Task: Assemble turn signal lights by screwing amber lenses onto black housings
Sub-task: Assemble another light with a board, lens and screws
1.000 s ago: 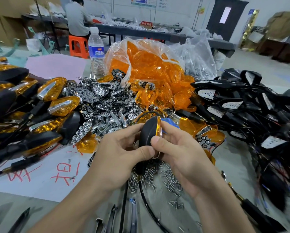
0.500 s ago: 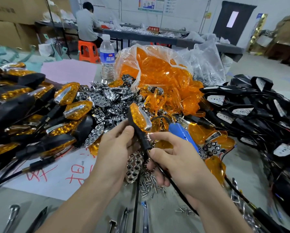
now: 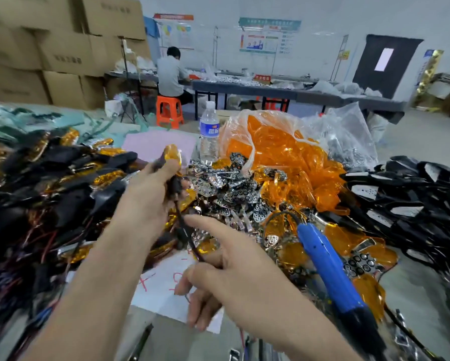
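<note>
My left hand holds by its stem the assembled amber-lensed black plastic turn signal light, its black cable trailing to my right hand, whose hold is indeterminate; judged complete, the unit next needs laying on the finished pile left of the grip.

Both bare forearms reach in from the lower edge. The left hand is raised, well ahead of the right. Its fingers are curled round the dark stem of a turn signal light, whose amber end stands just above the thumb. The right hand sits lower, with the forefinger straight and pointing toward the left wrist and the other fingers loosely curled beneath. The light's lead drops past the forefinger tip into the crook of the thumb; whether it is pinched there cannot be told.
</note>
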Action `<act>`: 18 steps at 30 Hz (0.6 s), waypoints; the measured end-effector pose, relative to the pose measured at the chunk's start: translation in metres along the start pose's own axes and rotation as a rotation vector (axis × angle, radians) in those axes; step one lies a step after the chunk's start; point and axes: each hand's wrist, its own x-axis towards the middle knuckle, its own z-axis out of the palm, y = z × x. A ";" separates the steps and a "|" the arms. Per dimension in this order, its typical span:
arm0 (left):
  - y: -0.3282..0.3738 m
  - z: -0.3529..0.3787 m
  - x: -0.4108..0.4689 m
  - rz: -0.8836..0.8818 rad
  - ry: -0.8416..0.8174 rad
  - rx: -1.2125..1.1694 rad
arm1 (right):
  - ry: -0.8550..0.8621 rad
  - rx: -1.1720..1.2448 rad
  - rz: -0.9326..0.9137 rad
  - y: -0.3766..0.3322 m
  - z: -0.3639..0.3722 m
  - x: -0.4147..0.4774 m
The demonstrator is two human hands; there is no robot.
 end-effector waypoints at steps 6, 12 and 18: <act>0.047 -0.047 0.040 0.358 -0.133 1.035 | 0.068 -0.193 0.082 0.038 0.051 0.048; 0.002 -0.063 0.048 0.530 -0.190 1.871 | 0.377 -0.505 0.129 0.077 0.004 0.058; -0.060 -0.073 0.029 0.826 -0.103 1.591 | 0.486 -1.044 0.228 0.100 -0.056 0.064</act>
